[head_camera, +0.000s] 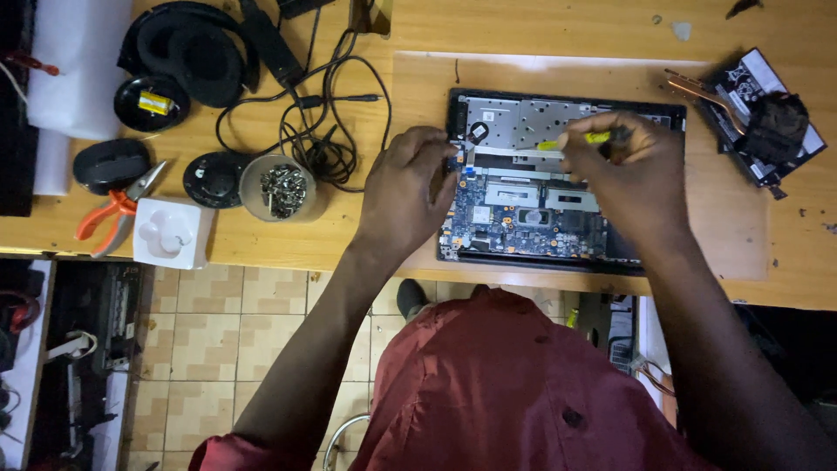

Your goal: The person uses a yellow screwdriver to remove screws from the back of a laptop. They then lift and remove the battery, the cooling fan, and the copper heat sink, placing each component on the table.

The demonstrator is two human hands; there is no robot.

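On the wooden workbench (558,26), an opened laptop base (558,179) lies with its blue circuit board exposed, directly ahead of the person. Over its right half, the right hand (632,179) has its fingers closed around a yellow-handled screwdriver (575,140), tip pointing left. At the laptop's left edge, the left hand (405,187) rests with fingers curled, pinching something too small to tell. Left of the laptop stands a bowl of screws (279,187), with orange pliers (109,212) farther left.

A small white sticker label (489,115) sits on the grey metal plate, top left inside the opened laptop (558,187).
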